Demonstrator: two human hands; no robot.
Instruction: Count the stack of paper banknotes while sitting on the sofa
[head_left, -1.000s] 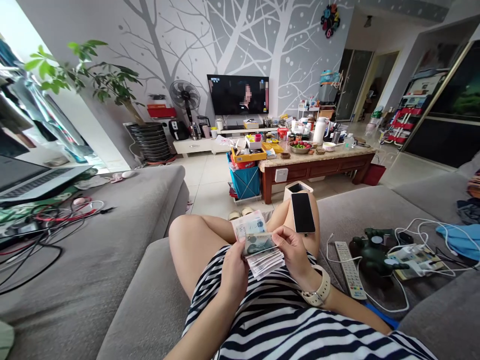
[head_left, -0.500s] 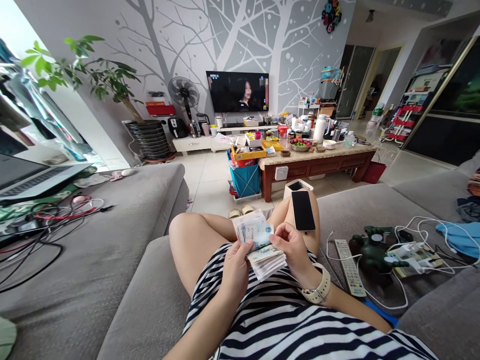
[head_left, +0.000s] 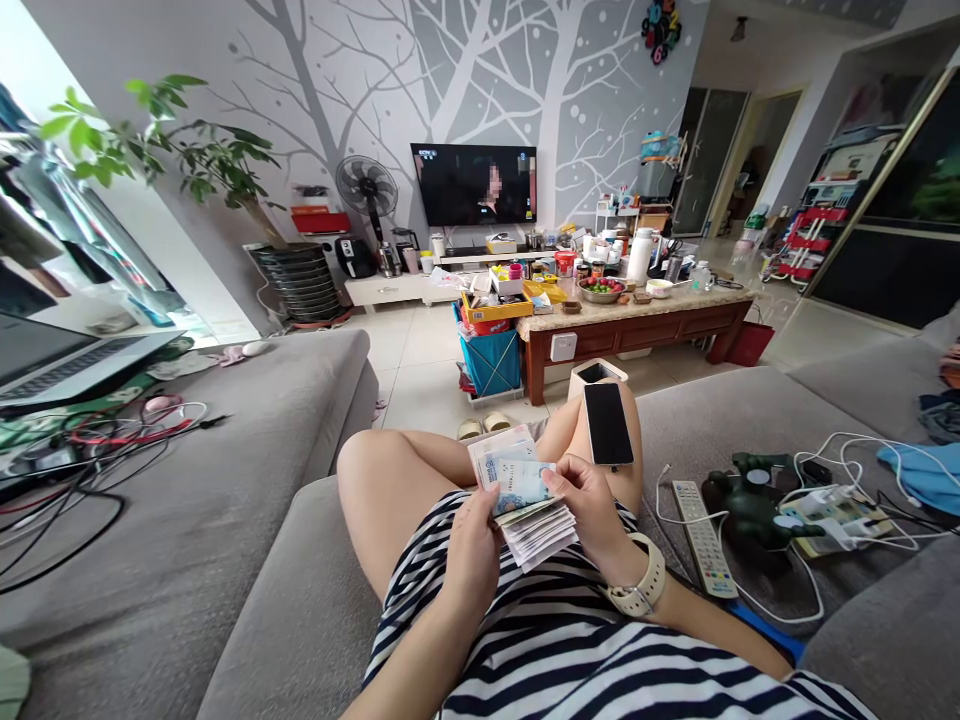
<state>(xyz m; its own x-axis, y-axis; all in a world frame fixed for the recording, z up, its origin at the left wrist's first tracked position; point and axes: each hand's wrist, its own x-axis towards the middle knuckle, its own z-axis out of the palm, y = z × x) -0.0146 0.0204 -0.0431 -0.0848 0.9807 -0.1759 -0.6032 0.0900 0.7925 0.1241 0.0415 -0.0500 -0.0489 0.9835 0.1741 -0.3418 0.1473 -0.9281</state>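
A fanned stack of banknotes (head_left: 536,532) is held over my lap between both hands. My left hand (head_left: 474,545) is closed on the stack's left side, its thumb pressing on top. With thumb and fingers, my right hand (head_left: 592,505) pinches the right edge of a bluish banknote (head_left: 519,484) lying uppermost. Other notes stick out behind it, away from me. The fingers beneath the stack are hidden. A pale watch is on my right wrist. Just beyond the right hand, a smartphone (head_left: 608,424) with a dark screen rests on my leg.
To my right on the grey sofa lie a remote control (head_left: 705,540), a dark green object (head_left: 757,505) and a power strip (head_left: 844,520) with white cables. At left are a laptop (head_left: 67,365) and tangled cables (head_left: 90,450). Ahead stands a cluttered coffee table (head_left: 637,325).
The top bluish note has been bent down towards me and now covers more of the stack's middle. My right hand has shifted slightly with its edge. The left hand stays nearly in place.
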